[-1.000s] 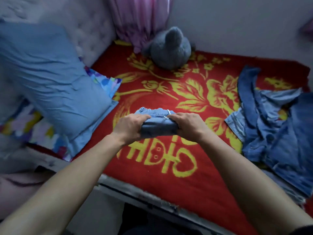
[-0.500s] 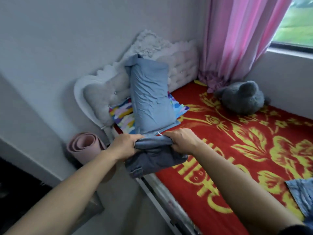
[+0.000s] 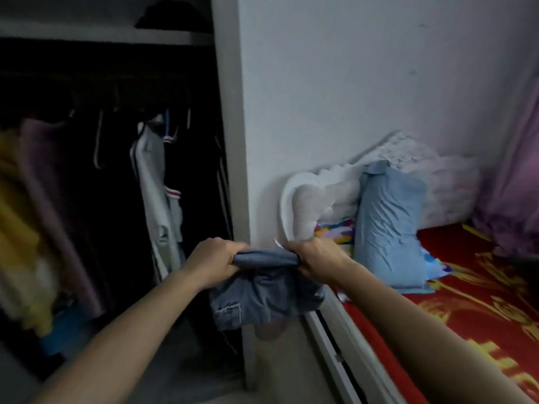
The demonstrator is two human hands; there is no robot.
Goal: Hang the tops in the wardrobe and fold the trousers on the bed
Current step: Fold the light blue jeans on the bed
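Note:
Folded blue denim trousers point(image 3: 264, 298) hang in the air between my two hands, off the bed's left edge. My left hand point(image 3: 214, 262) grips their left end and my right hand point(image 3: 316, 258) grips the right end; the loose part droops below. The open wardrobe point(image 3: 116, 170) fills the left of the view, dark inside, with a white top point(image 3: 159, 193) and other clothes on hangers. The bed with its red and yellow cover point(image 3: 472, 293) lies to the right.
A white wardrobe side panel point(image 3: 230, 141) stands between the wardrobe and the wall. A blue pillow point(image 3: 390, 228) leans on the padded white headboard point(image 3: 306, 208). Yellow and mauve garments point(image 3: 32, 223) hang at the far left. A pink curtain point(image 3: 516, 185) is at the right edge.
The view swung left from the bed to the wardrobe. Both hands lifted the folded trousers off the bed and carried them left, past the bed's edge; the lower fold now sags.

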